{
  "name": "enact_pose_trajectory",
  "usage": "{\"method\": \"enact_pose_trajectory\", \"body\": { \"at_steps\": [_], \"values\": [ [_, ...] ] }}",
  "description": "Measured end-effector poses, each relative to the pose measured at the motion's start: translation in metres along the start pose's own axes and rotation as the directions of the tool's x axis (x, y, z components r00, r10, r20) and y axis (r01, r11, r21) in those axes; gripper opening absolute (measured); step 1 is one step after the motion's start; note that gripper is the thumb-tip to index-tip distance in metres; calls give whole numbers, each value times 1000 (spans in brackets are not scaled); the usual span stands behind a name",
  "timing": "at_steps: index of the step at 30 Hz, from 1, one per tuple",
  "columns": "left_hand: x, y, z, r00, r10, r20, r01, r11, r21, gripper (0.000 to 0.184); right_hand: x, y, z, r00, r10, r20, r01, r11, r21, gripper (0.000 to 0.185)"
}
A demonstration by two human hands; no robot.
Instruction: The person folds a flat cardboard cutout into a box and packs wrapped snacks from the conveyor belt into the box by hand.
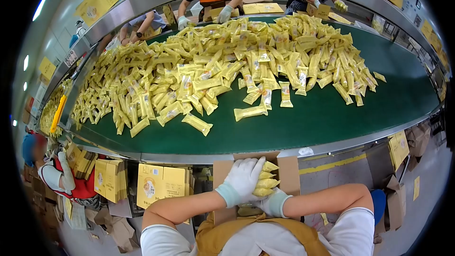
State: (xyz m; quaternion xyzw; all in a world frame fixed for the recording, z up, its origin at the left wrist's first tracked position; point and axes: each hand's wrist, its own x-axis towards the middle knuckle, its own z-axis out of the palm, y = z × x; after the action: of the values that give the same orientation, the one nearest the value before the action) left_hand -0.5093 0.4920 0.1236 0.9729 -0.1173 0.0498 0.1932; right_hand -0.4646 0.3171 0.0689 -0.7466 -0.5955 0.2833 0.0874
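My left hand (244,179), in a white glove with a pale green cuff, presses over a small stack of yellow packets (266,183), fingers closed along their side. Lower down, my right hand (276,202), gloved the same way, is closed about the near end of this stack, its fingers partly hidden. Both hands are over an open cardboard box (289,175), just in front of the conveyor belt. Box flaps show on either side. More packets seem to lie in the box below my wrists, mostly covered.
A large heap of yellow packets (204,66) covers much of the green belt (303,130). Its metal edge (332,148) runs across in front of me. Folded yellow cartons (163,185) stand at left. Co-workers' gloved hands (225,14) reach in across the belt; another person (61,175) is at left.
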Motion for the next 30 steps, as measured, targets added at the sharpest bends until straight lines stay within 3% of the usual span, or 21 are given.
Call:
{"method": "enact_pose_trajectory", "body": {
  "at_steps": [1,4,7,10,13,16,19,22,23,25,28,29,30],
  "values": [
    [-1,-1,0,1000,-11,16,11,1000,4,114,0,-2,-2,999,23,-45,-19,995,93,48],
    [1,-7,-3,992,-71,107,83,990,-111,114,-1,11,8,980,-182,-80,184,983,22,49],
    [-3,-10,-3,994,-49,101,58,994,-88,112,-11,22,8,905,-406,-128,357,887,-293,45],
    [-4,-7,4,999,-49,20,50,998,-25,109,-21,14,-7,910,-396,-121,298,830,-471,43],
    [-2,-6,12,999,-33,11,32,997,65,96,-21,-1,-24,964,-222,147,265,848,-459,45],
    [-2,-2,26,999,-48,-26,52,981,189,84,-18,-7,-29,967,-189,171,240,904,-355,42],
    [5,3,32,994,-74,77,45,944,328,78,-13,-12,-27,964,-183,193,253,857,-450,39],
    [18,5,45,954,-115,278,-25,891,453,81,8,9,4,923,-337,184,383,834,-397,35],
    [36,2,42,796,-180,577,-55,929,365,86,11,12,6,910,-375,175,414,835,-363,33],
    [39,-7,32,770,-74,634,-117,960,254,90,10,10,-25,903,-409,129,429,869,-249,33],
    [38,-23,-3,715,116,690,-205,978,47,89,11,11,-77,861,-336,382,408,904,-125,35],
    [33,-30,-15,717,169,677,-223,975,-7,85,13,18,-96,850,-337,405,361,932,17,38],
    [28,-39,-30,715,220,663,-243,968,-60,81,11,20,-134,865,-265,427,188,959,214,36]
  ]
}}
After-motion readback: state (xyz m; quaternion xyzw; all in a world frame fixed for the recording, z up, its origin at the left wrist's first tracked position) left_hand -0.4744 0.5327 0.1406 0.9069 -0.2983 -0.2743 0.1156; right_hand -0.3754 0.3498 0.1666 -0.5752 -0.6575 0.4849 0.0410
